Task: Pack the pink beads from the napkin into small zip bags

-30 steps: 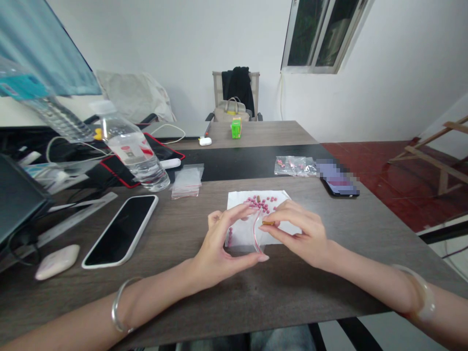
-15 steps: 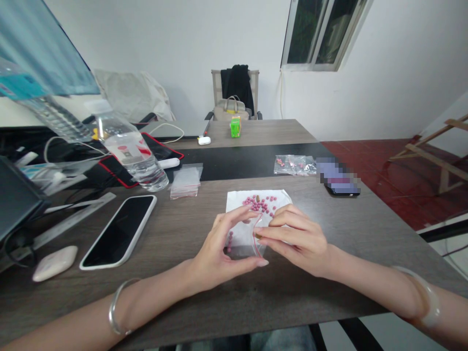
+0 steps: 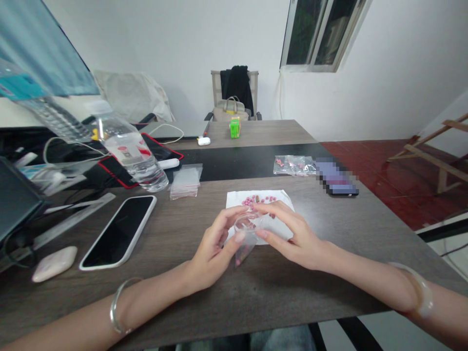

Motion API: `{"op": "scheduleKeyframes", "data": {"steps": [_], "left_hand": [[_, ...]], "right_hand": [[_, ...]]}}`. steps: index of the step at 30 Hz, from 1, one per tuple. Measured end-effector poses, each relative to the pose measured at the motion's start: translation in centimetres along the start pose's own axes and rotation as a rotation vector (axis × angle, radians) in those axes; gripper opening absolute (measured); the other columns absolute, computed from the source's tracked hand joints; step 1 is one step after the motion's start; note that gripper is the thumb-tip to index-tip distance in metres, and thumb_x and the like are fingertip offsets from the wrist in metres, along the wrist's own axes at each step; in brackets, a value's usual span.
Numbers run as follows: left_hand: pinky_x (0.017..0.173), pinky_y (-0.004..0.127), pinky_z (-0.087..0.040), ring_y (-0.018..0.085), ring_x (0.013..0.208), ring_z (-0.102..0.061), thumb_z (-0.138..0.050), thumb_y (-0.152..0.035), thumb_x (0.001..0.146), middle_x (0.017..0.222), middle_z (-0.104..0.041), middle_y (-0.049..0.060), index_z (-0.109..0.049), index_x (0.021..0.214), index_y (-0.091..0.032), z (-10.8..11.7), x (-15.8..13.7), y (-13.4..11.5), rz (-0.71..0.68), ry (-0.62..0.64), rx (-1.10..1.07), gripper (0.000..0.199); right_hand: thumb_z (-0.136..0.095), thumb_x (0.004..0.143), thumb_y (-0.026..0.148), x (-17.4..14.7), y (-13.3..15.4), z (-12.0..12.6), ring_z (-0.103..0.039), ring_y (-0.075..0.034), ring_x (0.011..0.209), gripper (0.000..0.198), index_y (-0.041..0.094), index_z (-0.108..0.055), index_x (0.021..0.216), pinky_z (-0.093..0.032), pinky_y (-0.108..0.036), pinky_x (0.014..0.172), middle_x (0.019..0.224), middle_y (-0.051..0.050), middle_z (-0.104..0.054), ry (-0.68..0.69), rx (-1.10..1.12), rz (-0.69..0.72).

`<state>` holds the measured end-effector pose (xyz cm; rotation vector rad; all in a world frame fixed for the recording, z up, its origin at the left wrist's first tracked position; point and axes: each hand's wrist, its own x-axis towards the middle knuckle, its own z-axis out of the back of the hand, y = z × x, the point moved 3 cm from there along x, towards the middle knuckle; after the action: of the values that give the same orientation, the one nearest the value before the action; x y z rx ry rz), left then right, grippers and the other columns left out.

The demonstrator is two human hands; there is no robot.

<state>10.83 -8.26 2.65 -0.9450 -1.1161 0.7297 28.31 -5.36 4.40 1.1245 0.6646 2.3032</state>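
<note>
A small clear zip bag [image 3: 249,237] hangs between my hands, its mouth spread apart and pink pills showing at its lower corner. My left hand [image 3: 219,241] is closed on the bag's left edge, thumb in front and fingers behind. At the right edge, my right hand [image 3: 292,236] pinches it between thumb and fingertips. Beneath and behind the bag lies a white paper sheet [image 3: 236,197]. Pink round pills [image 3: 250,201] and a brownish one [image 3: 257,199] are scattered on the sheet's far part, some hidden by my fingers.
A stack of small zip bags [image 3: 185,181] lies left of the paper, near a tilted water bottle [image 3: 133,151]. A white-cased phone [image 3: 119,233] and a computer mouse [image 3: 54,263] are further left. Filled clear bags [image 3: 294,165] and another phone [image 3: 336,178] lie right.
My left hand has brought the bag upright, its mouth turned up and open. My right fingers, earlier holding a brownish pill at the mouth, now grip the bag's right edge.
</note>
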Motion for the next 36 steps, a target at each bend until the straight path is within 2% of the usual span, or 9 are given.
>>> {"op": "scheduleKeyframes", "data": {"steps": [2, 5, 8, 11, 14, 16, 18, 28, 36], "left_hand": [[0.081, 0.029, -0.053, 0.021, 0.099, -0.065, -0.046, -0.036, 0.095, 0.124, -0.062, 0.009, -0.050, 0.127, -0.023, 0.0, 0.2, 0.0, 0.055, -0.010, -0.016, 0.035], [0.101, 0.036, -0.043, 0.025, 0.117, -0.056, -0.045, -0.038, 0.095, 0.127, -0.061, 0.009, -0.052, 0.128, -0.021, 0.2, 0.5, 0.1, 0.134, -0.023, 0.006, 0.038], [0.105, 0.036, -0.039, 0.025, 0.121, -0.053, -0.046, -0.040, 0.093, 0.128, -0.061, 0.008, -0.055, 0.125, -0.021, 0.2, 0.7, 0.2, 0.204, -0.046, 0.029, 0.038], [0.097, 0.035, -0.044, 0.023, 0.111, -0.059, -0.050, -0.041, 0.091, 0.115, -0.067, 0.007, -0.056, 0.121, -0.021, 0.2, 1.0, 0.4, 0.263, -0.095, 0.011, 0.036], [0.076, 0.028, -0.050, 0.018, 0.084, -0.064, -0.055, -0.041, 0.089, 0.089, -0.069, 0.004, -0.060, 0.101, -0.019, 0.3, 1.1, 0.8, 0.335, -0.152, -0.044, 0.026], [0.064, 0.023, -0.046, 0.014, 0.069, -0.058, -0.058, -0.041, 0.086, 0.075, -0.063, 0.000, -0.058, 0.082, -0.018, 0.3, 1.2, 1.1, 0.365, -0.181, -0.074, 0.023], [0.058, 0.021, -0.042, 0.011, 0.061, -0.052, -0.059, -0.040, 0.085, 0.068, -0.058, -0.003, -0.054, 0.073, -0.018, 0.4, 1.2, 1.3, 0.368, -0.192, -0.096, 0.026], [0.068, 0.025, -0.042, 0.015, 0.073, -0.054, -0.056, -0.035, 0.087, 0.076, -0.063, 0.001, -0.059, 0.074, -0.017, 0.7, 1.2, 0.8, 0.288, -0.160, 0.023, 0.023], [0.064, 0.025, -0.044, 0.016, 0.070, -0.055, -0.058, -0.039, 0.085, 0.071, -0.064, 0.001, -0.061, 0.070, -0.017, 0.8, 1.3, 0.5, 0.292, -0.214, 0.026, 0.027]], "right_hand": [[-0.060, 0.088, 0.027, 0.0, -0.7, -0.2, -0.059, -0.020, 0.105, 0.031, 0.021, -0.055, 0.118, -0.048, -0.038, 0.090, 0.113, -0.009, -0.065, -0.031, 0.066, -0.102], [-0.064, 0.084, 0.029, 0.1, -1.4, -0.3, -0.061, -0.017, 0.091, 0.024, 0.020, -0.059, 0.105, -0.050, -0.032, 0.077, 0.101, -0.006, -0.066, -0.063, 0.170, -0.223], [-0.062, 0.085, 0.030, 0.4, -1.8, -0.5, -0.059, -0.014, 0.075, 0.016, 0.018, -0.060, 0.095, -0.048, -0.027, 0.066, 0.088, -0.004, -0.065, -0.038, 0.301, -0.327], [-0.059, 0.086, 0.032, 0.5, -1.8, -0.7, -0.053, -0.011, 0.062, 0.015, 0.017, -0.057, 0.083, -0.044, -0.024, 0.058, 0.074, 0.000, -0.060, -0.023, 0.392, -0.372], [-0.058, 0.086, 0.035, 0.5, -1.7, -0.7, -0.049, -0.010, 0.057, 0.019, 0.017, -0.056, 0.078, -0.040, -0.023, 0.054, 0.067, 0.002, -0.055, -0.047, 0.397, -0.367], [-0.058, 0.086, 0.036, 0.5, -1.7, -0.7, -0.046, -0.009, 0.055, 0.021, 0.017, -0.056, 0.076, -0.038, -0.023, 0.052, 0.064, 0.003, -0.052, -0.060, 0.394, -0.376], [-0.058, 0.085, 0.038, 0.4, -1.8, -0.7, -0.044, -0.009, 0.054, 0.023, 0.017, -0.055, 0.075, -0.037, -0.023, 0.051, 0.062, 0.003, -0.050, -0.064, 0.401, -0.393], [-0.058, 0.085, 0.035, 0.3, -2.1, -0.7, -0.045, -0.009, 0.055, 0.020, 0.017, -0.057, 0.076, -0.037, -0.022, 0.051, 0.063, 0.002, -0.052, -0.071, 0.362, -0.410], [-0.057, 0.081, 0.028, 0.5, -1.8, -0.3, -0.039, -0.006, 0.046, 0.015, 0.016, -0.059, 0.072, -0.031, -0.020, 0.043, 0.054, 0.005, -0.049, -0.018, 0.460, -0.472]]}}
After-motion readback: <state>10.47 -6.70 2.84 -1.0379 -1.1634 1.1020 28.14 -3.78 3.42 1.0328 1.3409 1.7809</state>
